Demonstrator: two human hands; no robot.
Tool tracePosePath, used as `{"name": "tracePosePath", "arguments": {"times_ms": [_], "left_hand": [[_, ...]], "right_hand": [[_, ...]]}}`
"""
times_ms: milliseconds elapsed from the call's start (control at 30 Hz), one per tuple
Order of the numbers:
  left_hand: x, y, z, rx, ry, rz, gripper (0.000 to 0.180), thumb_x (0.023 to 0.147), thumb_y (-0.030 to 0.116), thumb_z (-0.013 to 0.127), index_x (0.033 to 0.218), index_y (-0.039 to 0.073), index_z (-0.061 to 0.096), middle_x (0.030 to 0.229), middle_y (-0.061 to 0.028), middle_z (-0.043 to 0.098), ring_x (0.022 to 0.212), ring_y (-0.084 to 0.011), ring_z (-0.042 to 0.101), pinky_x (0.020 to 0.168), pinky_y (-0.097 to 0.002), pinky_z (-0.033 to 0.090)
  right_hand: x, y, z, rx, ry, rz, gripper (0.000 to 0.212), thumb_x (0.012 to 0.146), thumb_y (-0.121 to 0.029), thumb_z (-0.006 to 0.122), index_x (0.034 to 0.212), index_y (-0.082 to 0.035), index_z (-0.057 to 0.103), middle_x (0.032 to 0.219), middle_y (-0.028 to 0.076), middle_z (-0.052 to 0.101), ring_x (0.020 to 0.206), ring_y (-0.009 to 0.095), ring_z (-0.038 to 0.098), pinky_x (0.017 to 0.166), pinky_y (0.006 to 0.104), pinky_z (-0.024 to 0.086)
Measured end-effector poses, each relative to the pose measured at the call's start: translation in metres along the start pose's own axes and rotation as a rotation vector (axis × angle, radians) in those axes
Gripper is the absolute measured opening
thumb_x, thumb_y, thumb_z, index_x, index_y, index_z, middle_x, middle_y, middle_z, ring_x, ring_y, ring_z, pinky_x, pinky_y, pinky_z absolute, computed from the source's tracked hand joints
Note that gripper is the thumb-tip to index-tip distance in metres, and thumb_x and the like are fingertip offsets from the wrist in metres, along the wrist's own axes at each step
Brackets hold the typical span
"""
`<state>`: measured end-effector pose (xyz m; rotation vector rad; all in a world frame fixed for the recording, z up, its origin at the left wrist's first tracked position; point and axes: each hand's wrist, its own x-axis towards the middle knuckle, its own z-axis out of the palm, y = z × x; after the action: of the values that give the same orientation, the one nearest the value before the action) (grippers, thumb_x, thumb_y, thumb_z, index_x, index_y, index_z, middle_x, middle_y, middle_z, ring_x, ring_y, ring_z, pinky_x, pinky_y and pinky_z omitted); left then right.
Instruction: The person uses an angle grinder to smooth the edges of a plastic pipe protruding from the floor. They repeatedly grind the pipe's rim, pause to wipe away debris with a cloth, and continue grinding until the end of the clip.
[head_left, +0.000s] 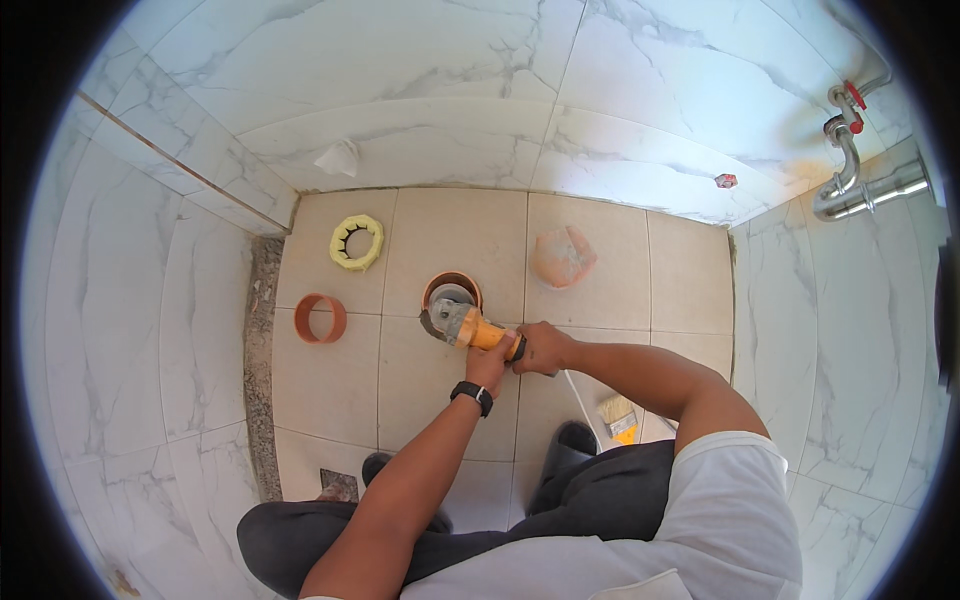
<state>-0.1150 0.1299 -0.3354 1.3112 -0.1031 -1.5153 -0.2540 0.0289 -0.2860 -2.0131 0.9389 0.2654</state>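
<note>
A yellow angle grinder (482,330) is tilted over a round floor opening, its grey head and disc inside or just over the rim of an orange-brown pipe (464,277). My left hand (489,362), with a black watch on the wrist, wraps round the grinder's body. At its rear end, my right hand (545,347) is closed round the dark grip. The disc's contact with the pipe is partly hidden by the grinder head. To the left of the opening stands a short orange pipe ring (338,316).
A pale yellow notched ring (340,252) lies at the back left. Behind the opening, to the right, sits a dusty pinkish object (563,257). A paintbrush (620,418) lies near my right knee. Metal pipes with a red valve (852,96) stick out at right. A floor drain (338,485) is near my left foot.
</note>
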Motion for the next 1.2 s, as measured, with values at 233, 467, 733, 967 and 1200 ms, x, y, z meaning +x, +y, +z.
{"name": "tracePosePath", "arguments": {"times_ms": [233,467,733,967,1200], "left_hand": [[0.004,-0.004,0.002,0.008,-0.001,0.013,0.045,0.094,0.023,0.080,0.127,0.004,0.057,0.117,-0.0073,0.067,0.107,-0.0192,0.067,0.093,-0.0407,0.056],[-0.003,-0.003,0.006,0.047,0.030,-0.002,0.046,0.094,0.024,0.081,0.128,0.005,0.056,0.117,-0.0053,0.066,0.106,-0.0181,0.066,0.092,-0.0388,0.054],[-0.008,-0.008,0.004,-0.051,0.014,0.120,0.051,0.092,0.020,0.082,0.131,0.003,0.053,0.119,-0.0074,0.066,0.105,-0.0179,0.067,0.091,-0.0342,0.056],[-0.024,0.027,0.024,0.142,-0.018,0.358,0.058,0.093,0.023,0.080,0.137,0.004,0.048,0.123,-0.0092,0.065,0.121,-0.0188,0.061,0.102,-0.0385,0.051],[-0.044,0.030,-0.016,1.090,0.031,0.607,0.058,0.092,0.033,0.076,0.137,0.002,0.055,0.126,-0.0166,0.063,0.116,-0.0358,0.062,0.104,-0.0440,0.050]], "right_hand": [[0.003,0.008,0.001,0.014,-0.016,-0.011,0.058,0.064,-0.038,0.084,0.101,0.004,0.070,0.091,0.025,0.074,0.086,0.038,0.073,0.081,0.0423,0.058],[0.002,0.014,0.005,0.021,-0.020,-0.036,0.059,0.064,-0.042,0.085,0.098,0.003,0.070,0.091,0.025,0.074,0.087,0.040,0.073,0.081,0.0437,0.058],[0.000,0.008,0.006,-0.036,0.029,-0.055,0.058,0.064,-0.039,0.084,0.100,0.004,0.069,0.091,0.024,0.074,0.086,0.040,0.073,0.081,0.0435,0.058],[-0.022,-0.028,-0.022,0.114,0.123,0.017,0.055,0.067,-0.034,0.082,0.102,0.004,0.065,0.084,0.021,0.072,0.076,0.032,0.071,0.073,0.0405,0.057],[-0.068,-0.057,-0.086,0.061,0.331,0.081,0.051,0.069,-0.032,0.082,0.102,0.003,0.065,0.078,0.016,0.069,0.071,0.026,0.068,0.071,0.0381,0.055]]}}
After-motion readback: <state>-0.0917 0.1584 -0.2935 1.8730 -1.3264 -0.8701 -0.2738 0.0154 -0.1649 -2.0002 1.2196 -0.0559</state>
